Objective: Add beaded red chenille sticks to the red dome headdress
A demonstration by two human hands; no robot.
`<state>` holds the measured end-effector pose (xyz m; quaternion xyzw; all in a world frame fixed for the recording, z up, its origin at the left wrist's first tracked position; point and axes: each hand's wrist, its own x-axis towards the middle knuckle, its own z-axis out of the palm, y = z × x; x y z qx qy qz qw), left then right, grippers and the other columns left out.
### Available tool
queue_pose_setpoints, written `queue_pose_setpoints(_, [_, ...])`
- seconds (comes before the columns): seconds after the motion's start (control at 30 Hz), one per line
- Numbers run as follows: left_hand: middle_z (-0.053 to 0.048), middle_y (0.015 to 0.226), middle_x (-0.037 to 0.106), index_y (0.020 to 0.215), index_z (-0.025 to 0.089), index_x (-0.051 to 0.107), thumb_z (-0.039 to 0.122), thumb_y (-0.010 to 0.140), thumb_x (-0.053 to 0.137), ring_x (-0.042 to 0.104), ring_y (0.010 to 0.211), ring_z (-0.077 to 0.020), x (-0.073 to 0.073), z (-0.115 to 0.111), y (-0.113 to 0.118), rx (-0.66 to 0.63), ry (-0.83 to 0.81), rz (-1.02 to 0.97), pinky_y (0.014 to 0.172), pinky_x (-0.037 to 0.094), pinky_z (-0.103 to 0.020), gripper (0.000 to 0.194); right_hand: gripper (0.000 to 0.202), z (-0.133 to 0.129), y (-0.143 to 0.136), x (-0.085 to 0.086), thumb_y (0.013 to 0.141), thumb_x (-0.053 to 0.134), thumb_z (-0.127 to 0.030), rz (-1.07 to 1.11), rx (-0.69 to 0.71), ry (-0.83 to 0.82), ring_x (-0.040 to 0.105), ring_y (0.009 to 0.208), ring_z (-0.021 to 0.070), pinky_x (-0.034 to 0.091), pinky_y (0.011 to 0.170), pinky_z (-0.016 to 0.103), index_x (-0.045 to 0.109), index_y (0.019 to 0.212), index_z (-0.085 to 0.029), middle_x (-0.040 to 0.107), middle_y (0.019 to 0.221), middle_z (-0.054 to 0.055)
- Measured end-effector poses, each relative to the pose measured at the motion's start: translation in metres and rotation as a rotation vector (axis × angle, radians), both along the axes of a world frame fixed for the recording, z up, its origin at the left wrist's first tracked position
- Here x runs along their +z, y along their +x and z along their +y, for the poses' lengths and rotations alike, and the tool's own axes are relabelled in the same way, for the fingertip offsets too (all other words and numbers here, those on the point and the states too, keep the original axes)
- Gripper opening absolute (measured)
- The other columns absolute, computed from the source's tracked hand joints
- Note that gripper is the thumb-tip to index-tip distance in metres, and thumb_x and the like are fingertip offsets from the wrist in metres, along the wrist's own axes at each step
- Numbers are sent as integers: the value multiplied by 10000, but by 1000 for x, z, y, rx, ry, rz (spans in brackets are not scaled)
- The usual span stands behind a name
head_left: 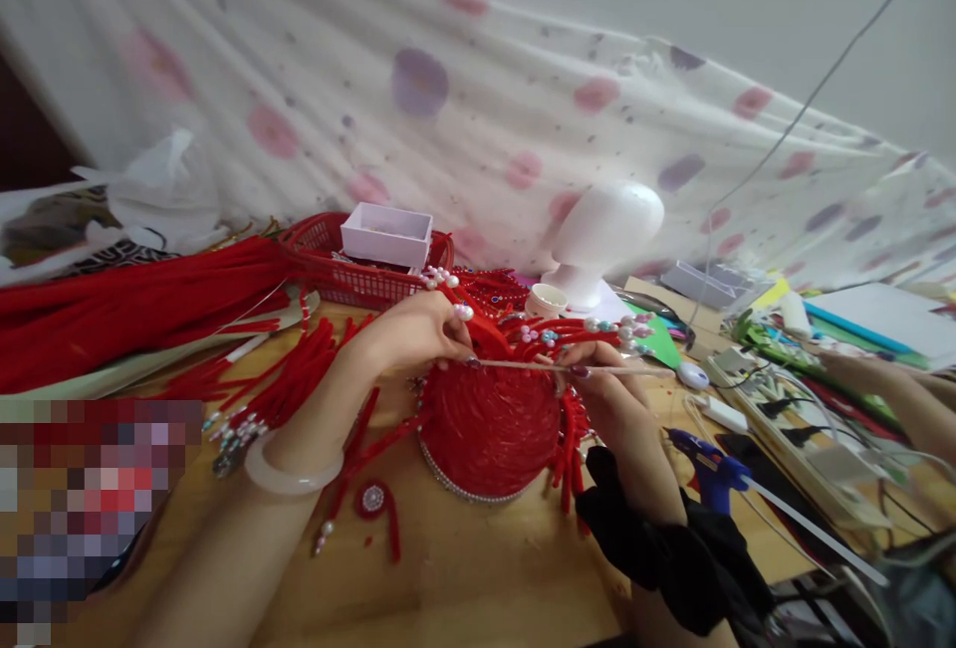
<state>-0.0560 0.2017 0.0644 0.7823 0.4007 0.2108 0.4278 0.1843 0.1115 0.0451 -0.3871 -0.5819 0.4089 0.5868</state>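
A round red piece with a beaded silver rim sits on the wooden table, red fuzzy strands spreading from its sides. Across its top runs a thin pale strip. My left hand, a white bangle on its wrist, pinches the strip's left part. Farther right, my right hand has its fingers closed on the same strip, with a black scrunchie around the wrist. Strands with pearl and pink beads lie just behind my hands.
Behind are a red basket with a white box and a white foam head. Red strips lie left. A blue glue gun and power strip are right, near another person's arm.
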Motion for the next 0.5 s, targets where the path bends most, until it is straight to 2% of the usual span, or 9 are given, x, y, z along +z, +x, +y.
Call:
queue_pose_setpoints(0.17, [-2, 577, 675, 669, 156, 722, 178, 700, 678, 604, 522, -134, 9, -9, 1, 21, 79, 35, 509, 433, -238, 58, 67, 0, -1, 1, 743, 637, -229, 33, 24, 13, 504, 575, 135, 366, 550, 262, 698, 771, -223, 608, 660, -12])
queue_pose_setpoints(0.27, [-7, 621, 700, 718, 157, 733, 150, 734, 634, 635, 555, -135, 17, -15, -1, -57, 141, 25, 549, 462, -235, 101, 64, 0, -3, 1, 756, 646, -250, 95, 37, 29, 498, 563, 142, 392, 560, 274, 704, 766, -224, 590, 621, -6])
queue_pose_setpoints(0.4, [-13, 718, 744, 828, 170, 749, 259, 782, 661, 667, 621, -149, 23, -19, -3, -118, 157, -51, 604, 485, -247, 132, 86, 2, -2, 0, 722, 629, -252, 190, 19, 72, 483, 561, 148, 429, 590, 298, 711, 739, -235, 562, 596, -6])
queue_pose_setpoints(0.5, [-11, 807, 762, 845, 185, 749, 293, 738, 721, 669, 698, -158, 23, -18, -1, -113, 221, -13, 637, 468, -249, 155, 68, 3, -1, 0, 716, 623, -251, 227, 49, 67, 472, 571, 152, 435, 598, 303, 686, 707, -229, 524, 569, -11])
